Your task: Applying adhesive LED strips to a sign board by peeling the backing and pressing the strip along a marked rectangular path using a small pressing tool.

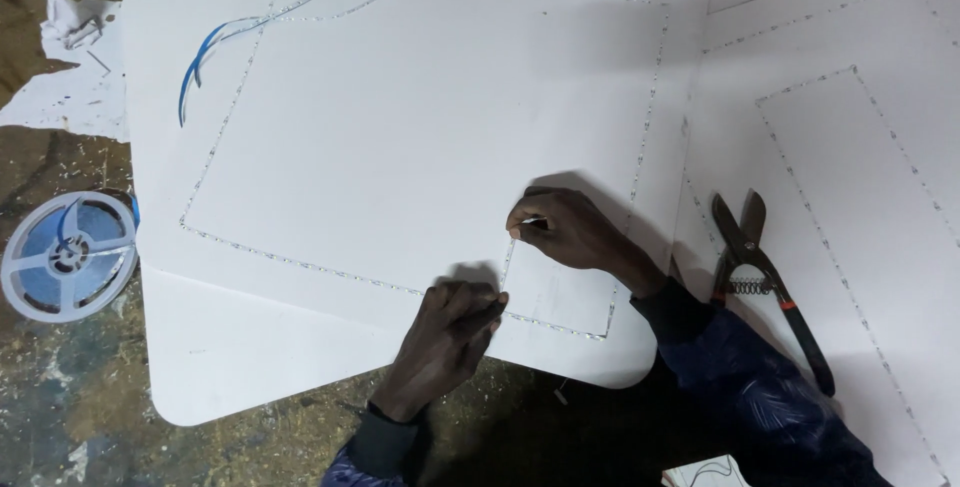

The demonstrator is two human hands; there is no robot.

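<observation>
The fingertips of the right hand (565,229) are pinched together on the upper end of a short length of thin LED strip (510,257), and those of the left hand (450,332) are pressed together on its lower end near the front edge of the white board (400,127), so the strip runs between the two hands in a nearly upright line across the panel. The strip is narrow, pale and speckled with small dark and silvery spots, and it matches the line of strip already stuck on the board in a large rectangular outline (215,157), whose lower run passes just beside the left knuckles. The board is flat, matte white with rounded corners, and lies on a scuffed, dirty work surface (90,397). A second white board (860,147) with two nested strip outlines lies touching it on the right, partly tucked beneath. One pair of dark metal snips with a spring between the handles (765,277) rests on that second board, near the right forearm. One round reel (68,255) of bluish strip sits on the left, just off the board's edge. One loose blue ribbon-like curl of backing tape (250,22) lies on the upper left of the board, and crumpled white scraps (70,57) lie beyond the corner.
</observation>
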